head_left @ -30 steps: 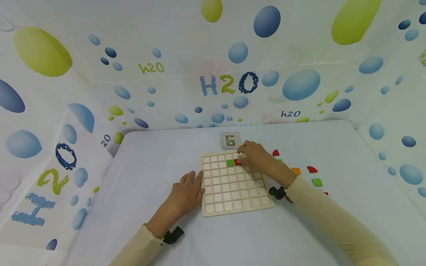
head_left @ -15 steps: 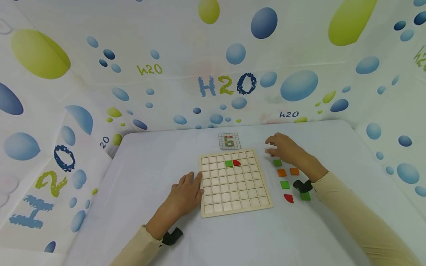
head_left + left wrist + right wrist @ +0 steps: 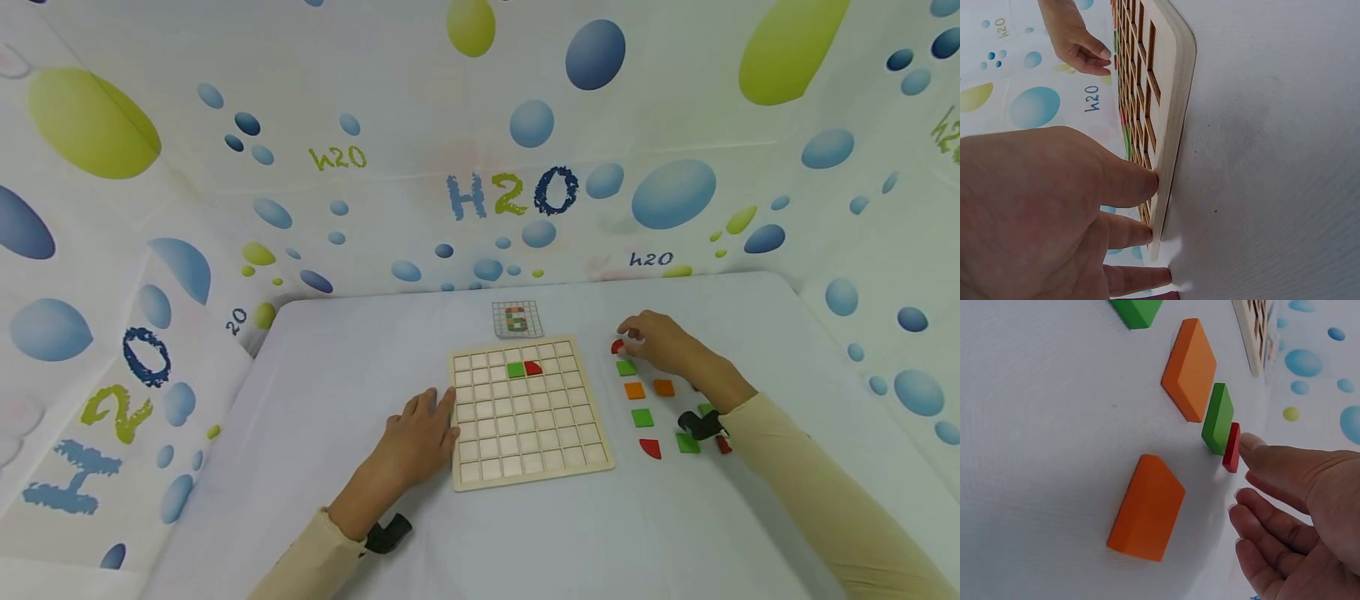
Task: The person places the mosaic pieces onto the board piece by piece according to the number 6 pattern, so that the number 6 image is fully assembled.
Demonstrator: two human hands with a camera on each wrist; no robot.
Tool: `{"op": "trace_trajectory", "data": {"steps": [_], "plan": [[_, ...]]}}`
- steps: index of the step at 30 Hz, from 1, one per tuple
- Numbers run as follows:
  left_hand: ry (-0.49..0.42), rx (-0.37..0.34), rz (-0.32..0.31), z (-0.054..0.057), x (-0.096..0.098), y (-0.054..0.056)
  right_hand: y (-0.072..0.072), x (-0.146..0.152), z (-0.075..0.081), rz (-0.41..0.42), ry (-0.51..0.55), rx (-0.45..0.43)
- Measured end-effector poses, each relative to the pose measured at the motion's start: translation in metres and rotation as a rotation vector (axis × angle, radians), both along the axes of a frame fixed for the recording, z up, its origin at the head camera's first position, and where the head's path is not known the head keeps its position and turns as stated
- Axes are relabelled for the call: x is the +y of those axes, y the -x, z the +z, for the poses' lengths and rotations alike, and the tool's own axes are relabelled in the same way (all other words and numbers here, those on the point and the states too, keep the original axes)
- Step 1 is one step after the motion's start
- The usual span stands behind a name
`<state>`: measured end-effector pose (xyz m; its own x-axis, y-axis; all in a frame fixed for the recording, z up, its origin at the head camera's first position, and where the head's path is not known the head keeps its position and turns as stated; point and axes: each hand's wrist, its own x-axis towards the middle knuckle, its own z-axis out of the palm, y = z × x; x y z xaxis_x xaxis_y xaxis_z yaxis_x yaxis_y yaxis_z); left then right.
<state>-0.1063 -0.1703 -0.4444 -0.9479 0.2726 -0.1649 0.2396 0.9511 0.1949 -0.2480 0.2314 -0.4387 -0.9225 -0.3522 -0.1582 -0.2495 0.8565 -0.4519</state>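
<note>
Clock: centred on the gridded board [image 3: 522,405], 12 away from the wearer.
Red piece: on the white cloth [image 3: 360,350] at 2 o'clock, outside the board's right edge, just beyond a loose green square [image 3: 626,367].
Right hand [image 3: 660,340]: at the red piece; thumb [image 3: 1272,462] and fingers parted and loosely bent, nothing clamped.
Left hand [image 3: 416,442]: between 8 and 9 o'clock, fingers spread; thumb and forefinger rest against the board's edge, no grip round it.
Poor view: thumb partly covers the red piece and the right wrist camera has it near edge-on; full outline and thumb contact cannot be told.
Weight, stiffness: red piece likely light and rigid, woodlike; would not bend, hard to break.
Slip: smooth painted face, probably a little slick; could skid on cloth if pushed off-centre.
Hold: thumb and fingertip on opposite edges looks best; flat-lying slab gives only a low side to catch.
Look, red piece: solid red, flat, shallow straight-cut side.
Look, board: pale wood, raised strips, rounded corners; green square [image 3: 515,369] and red quarter-round [image 3: 533,367] seated side by side near 12.
Board handling: probably stiff, heavier than any tile; rim is the sensible hold, 9 o'clock side.
Neighbours: orange squares [image 3: 634,390] at 3, patterned card [image 3: 517,319] past the rim at 12.
</note>
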Motion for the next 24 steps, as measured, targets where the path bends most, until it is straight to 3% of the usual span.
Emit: {"op": "trace_trajectory", "data": {"steps": [12, 24], "plan": [[0.001, 0.01, 0.001, -0.001, 0.0, -0.001, 0.004, 0.0, -0.013, -0.008, 0.008, 0.0], [-0.006, 0.012, 0.006, 0.001, 0.001, -0.001, 0.003, -0.001, -0.015, -0.002, 0.006, 0.02]]}}
